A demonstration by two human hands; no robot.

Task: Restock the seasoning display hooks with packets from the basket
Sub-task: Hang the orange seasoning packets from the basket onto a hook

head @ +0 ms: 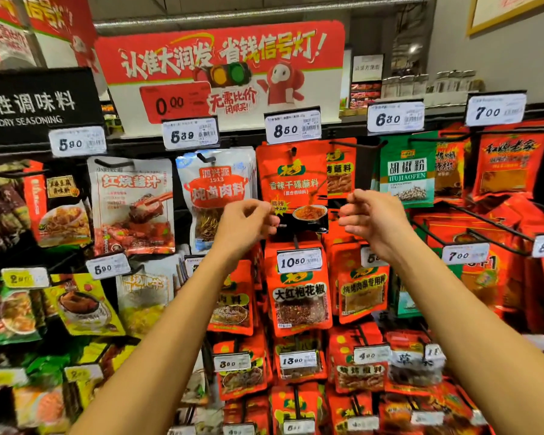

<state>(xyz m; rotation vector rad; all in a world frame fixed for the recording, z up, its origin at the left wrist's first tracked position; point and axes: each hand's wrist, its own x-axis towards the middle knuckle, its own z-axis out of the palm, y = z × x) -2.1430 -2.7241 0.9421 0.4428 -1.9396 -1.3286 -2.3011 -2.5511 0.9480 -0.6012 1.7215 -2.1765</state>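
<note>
Up top, a grey ceiling with a ribbed metal pipe (pixel 258 14) running across it. Under that pipe hangs a big red-and-white banner (pixel 220 67) with a traffic-light cartoon and a red mascot, high over where the hands reach. Off to the far left, a black sign (pixel 35 105) reads DRY SEASONING. More red signage (pixel 38 14) crowds the upper left corner. Over on the upper right, a pale wall (pixel 496 58) carries a gold-framed poster (pixel 509 11). Beyond the banner's right edge, a back shelf (pixel 427 86) holds jars, blurred. Lighting is even and bright.
</note>
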